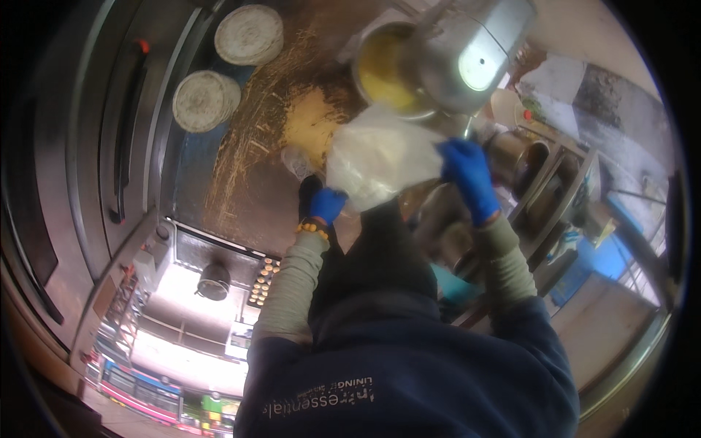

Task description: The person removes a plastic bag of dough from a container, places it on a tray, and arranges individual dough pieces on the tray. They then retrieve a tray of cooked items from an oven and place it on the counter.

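A translucent plastic bag with pale contents is stretched between my two hands, which wear blue gloves. My left hand grips its lower left edge, below a yellow bead bracelet on the wrist. My right hand is raised higher and pinches the bag's right corner. Just beyond the bag is a large metal mixing bowl with yellow stuff inside, under the head of a stand mixer. What exactly fills the bag cannot be made out.
Two round stacks of pale discs stand at the upper left, near steel oven doors. Yellowish powder lies scattered on the floor by my shoe. Metal pots and a rack stand on the right. A tray of small round items is at lower left.
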Motion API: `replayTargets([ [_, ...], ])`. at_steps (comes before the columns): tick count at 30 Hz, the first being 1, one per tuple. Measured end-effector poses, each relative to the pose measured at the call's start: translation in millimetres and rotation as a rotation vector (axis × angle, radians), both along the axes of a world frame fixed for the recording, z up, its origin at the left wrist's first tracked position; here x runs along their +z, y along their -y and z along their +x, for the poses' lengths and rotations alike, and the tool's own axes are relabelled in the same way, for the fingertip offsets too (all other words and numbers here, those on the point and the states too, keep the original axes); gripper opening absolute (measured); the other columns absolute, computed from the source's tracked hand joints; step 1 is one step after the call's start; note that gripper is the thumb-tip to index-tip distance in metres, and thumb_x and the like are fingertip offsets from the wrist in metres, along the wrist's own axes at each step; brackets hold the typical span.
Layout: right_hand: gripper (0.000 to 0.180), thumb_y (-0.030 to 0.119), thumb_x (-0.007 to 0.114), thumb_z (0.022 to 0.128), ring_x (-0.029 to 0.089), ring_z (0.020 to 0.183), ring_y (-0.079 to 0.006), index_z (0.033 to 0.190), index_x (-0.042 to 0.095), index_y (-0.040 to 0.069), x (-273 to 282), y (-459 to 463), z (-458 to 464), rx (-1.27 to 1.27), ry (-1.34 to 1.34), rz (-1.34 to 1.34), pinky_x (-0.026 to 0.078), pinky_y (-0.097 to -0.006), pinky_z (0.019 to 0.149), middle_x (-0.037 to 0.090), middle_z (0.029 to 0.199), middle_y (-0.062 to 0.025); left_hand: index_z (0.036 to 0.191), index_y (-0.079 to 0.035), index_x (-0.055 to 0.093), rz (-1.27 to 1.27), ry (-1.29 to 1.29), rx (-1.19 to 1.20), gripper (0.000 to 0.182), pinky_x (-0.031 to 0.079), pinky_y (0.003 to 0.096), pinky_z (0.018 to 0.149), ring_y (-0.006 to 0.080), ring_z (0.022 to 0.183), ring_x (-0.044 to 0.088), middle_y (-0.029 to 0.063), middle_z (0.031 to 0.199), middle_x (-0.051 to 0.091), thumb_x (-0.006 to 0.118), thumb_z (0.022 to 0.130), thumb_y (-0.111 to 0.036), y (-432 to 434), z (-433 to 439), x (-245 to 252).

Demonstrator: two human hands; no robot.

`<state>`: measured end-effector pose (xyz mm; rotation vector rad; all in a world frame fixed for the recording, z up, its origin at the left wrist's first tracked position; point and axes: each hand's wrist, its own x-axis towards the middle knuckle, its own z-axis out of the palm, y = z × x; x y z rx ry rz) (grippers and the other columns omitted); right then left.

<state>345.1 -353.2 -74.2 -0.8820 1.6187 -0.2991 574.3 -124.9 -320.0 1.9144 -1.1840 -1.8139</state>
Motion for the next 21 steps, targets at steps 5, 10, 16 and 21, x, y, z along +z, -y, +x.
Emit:
replayTargets([
  [5, 0.028, 0.025, 0.069, 0.091, 0.06, 0.06, -0.0268, 0.082, 0.066, -0.001, -46.6, 1.7, 8.5, 0.362, -0.229, -0.306, 0.048, -0.0428, 0.062, 0.061, 0.07, -0.0187, 0.082, 0.007, 0.069, 0.033, 0.006, 0.141, 0.037, 0.052, 0.0388, 0.067, 0.0276, 0.068, 0.069, 0.0167, 0.075, 0.071, 0.069, 0.09, -0.029, 53.7, -28.5, 4.9],
  [10, 0.027, 0.028, 0.064, 0.091, 0.066, 0.077, -0.0441, 0.081, 0.068, 0.002, -81.5, 5.6, 16.8, 0.428, -0.301, -0.394, 0.052, -0.0509, 0.068, 0.067, 0.081, -0.0226, 0.095, 0.003, 0.07, 0.092, 0.042, 0.065, 0.035, 0.052, 0.0415, 0.076, 0.0346, 0.079, 0.068, 0.0217, 0.085, 0.071, 0.065, 0.09, -0.031, 105.8, -44.5, 18.7],
  [16, 0.025, 0.026, 0.064, 0.09, 0.065, 0.078, -0.0442, 0.08, 0.066, 0.003, -119.2, 11.8, 19.2, 0.367, -0.385, -0.543, 0.052, -0.0517, 0.07, 0.067, 0.08, -0.0224, 0.101, 0.002, 0.071, 0.15, -0.254, 0.334, 0.02, 0.051, 0.0311, 0.073, 0.0169, 0.079, 0.066, 0.0082, 0.086, 0.071, 0.065, 0.095, -0.016, 155.8, -59.1, 47.6],
  [21, 0.022, 0.022, 0.064, 0.09, 0.065, 0.079, -0.0426, 0.079, 0.065, 0.003, -132.8, 15.9, 20.9, 0.437, -0.435, -0.542, 0.05, -0.0521, 0.072, 0.067, 0.081, -0.021, 0.103, 0.007, 0.069, 0.134, -0.153, 0.255, 0.026, 0.051, 0.0338, 0.072, 0.0187, 0.077, 0.064, 0.0113, 0.086, 0.071, 0.063, 0.096, -0.017, 176.7, -67.1, 63.1],
])
